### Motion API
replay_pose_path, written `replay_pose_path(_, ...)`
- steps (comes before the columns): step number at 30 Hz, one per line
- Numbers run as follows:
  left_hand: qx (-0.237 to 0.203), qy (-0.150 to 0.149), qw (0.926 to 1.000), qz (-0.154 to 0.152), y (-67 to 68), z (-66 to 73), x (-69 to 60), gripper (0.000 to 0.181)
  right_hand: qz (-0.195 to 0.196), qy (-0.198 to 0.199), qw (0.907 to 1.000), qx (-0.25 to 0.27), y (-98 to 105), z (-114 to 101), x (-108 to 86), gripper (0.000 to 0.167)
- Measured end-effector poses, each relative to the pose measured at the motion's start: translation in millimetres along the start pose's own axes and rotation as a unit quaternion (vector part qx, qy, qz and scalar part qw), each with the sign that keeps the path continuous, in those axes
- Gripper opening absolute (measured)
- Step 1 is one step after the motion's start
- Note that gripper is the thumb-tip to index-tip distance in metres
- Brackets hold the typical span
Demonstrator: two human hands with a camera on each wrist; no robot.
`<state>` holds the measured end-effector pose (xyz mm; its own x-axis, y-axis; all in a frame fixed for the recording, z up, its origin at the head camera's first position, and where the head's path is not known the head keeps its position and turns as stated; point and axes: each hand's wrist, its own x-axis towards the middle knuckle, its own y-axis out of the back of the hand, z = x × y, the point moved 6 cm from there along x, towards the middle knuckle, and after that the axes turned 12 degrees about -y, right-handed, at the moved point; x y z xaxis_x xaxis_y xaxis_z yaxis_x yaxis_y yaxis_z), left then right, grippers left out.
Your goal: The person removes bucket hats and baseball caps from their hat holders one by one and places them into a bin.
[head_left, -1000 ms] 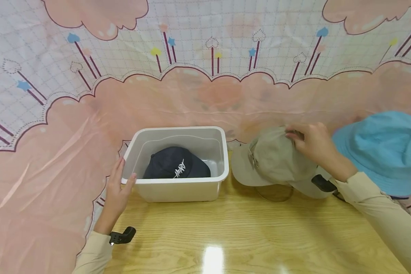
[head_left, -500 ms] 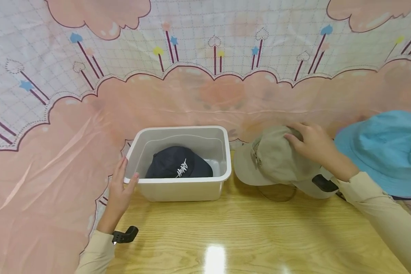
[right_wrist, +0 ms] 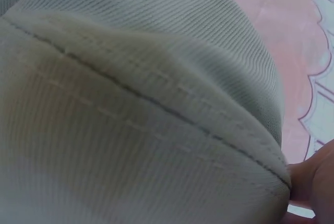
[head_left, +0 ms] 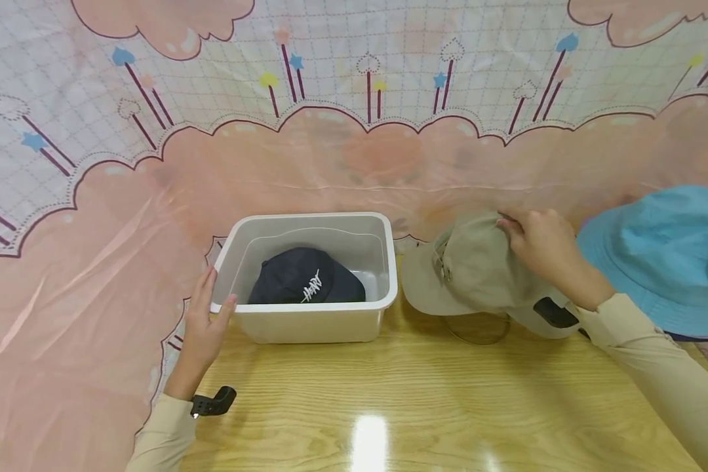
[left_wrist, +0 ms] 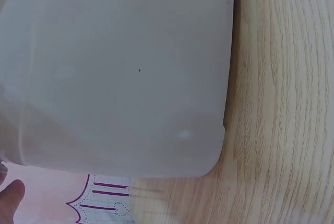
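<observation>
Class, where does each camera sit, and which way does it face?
Head: worn there, facing forward and down at the white bin and khaki cap; left hand, right hand and sleeves show.
Left wrist: worn there, facing the bin's outer wall; fingertips show.
Right wrist: worn there, facing the cap; fingers show.
Head and left wrist share the bin.

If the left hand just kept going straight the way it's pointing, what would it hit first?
Most likely the bin: the left hand appears to touch its near left corner. If it slid past, the cloth would come next, though depth is hard to judge.
</observation>
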<state>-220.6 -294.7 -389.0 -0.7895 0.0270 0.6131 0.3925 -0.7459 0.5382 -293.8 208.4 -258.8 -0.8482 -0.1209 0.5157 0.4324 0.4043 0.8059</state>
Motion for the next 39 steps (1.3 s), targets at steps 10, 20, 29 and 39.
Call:
replay_pose_path(10,-0.002,0.001,1.0,-0.005,-1.3,1.1,1.2,0.064,0.041,-0.036,0.9984,0.011,13.8,11.7,2.2,0.02)
replay_pose_path(20,0.008,0.005,1.0,0.0,2.3,-3.2,-0.9,0.064,-0.041,-0.029,0.9986,0.015,7.0,8.4,4.6,0.027)
replay_pose_path(29,0.002,-0.003,1.0,0.006,1.6,-2.5,1.1,0.064,0.0,-0.009,0.9997,0.024,9.2,3.7,3.8,0.019)
replay_pose_path(39,-0.001,0.005,1.0,0.001,-1.0,-0.9,-0.1,0.065,0.033,-0.002,0.9992,0.024,13.6,5.0,8.1,0.015)
